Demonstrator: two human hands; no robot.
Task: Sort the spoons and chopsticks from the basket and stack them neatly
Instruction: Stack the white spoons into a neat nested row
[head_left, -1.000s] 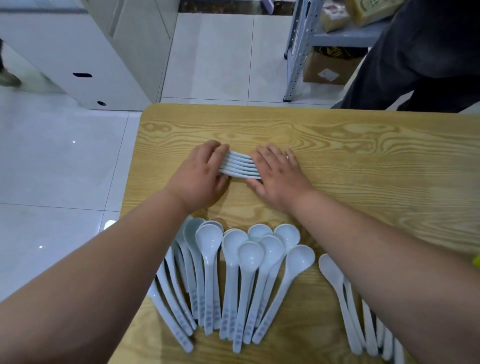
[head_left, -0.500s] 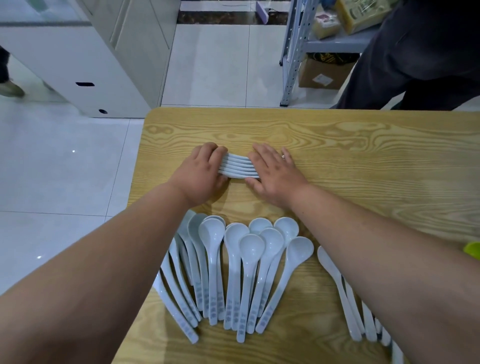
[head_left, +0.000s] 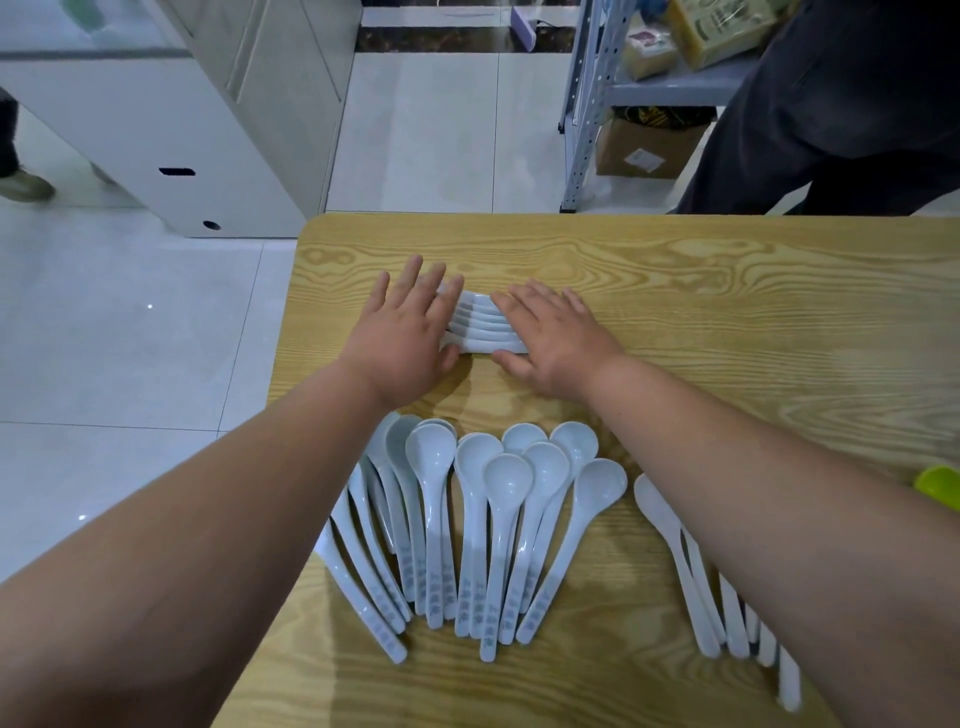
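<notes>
Between both hands, far side of bench (head_left: 727, 291): nested spoon stack (head_left: 483, 332). Left hand (head_left: 410, 332) fingers straight, spread, over left end. Right hand (head_left: 556, 338) flat against right end. Step looks like squaring stack. Next: gather loose spoons (head_left: 436, 452), nest bowls same way.

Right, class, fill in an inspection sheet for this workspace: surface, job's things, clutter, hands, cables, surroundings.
surface: wooden table, light grain.
job's things: spoon stack between the hands; fanned spoons nearer the camera; more spoons partly under the right arm; no chopsticks or basket seen.
clutter: green thing at the right edge, cut off.
hands: left hand, fingers straight and spread, at the stack's left end; right hand rests flat on its right end.
cables: nothing seen.
surroundings: tiled floor, white cabinet, metal shelf, box, person standing beyond the table.
</notes>
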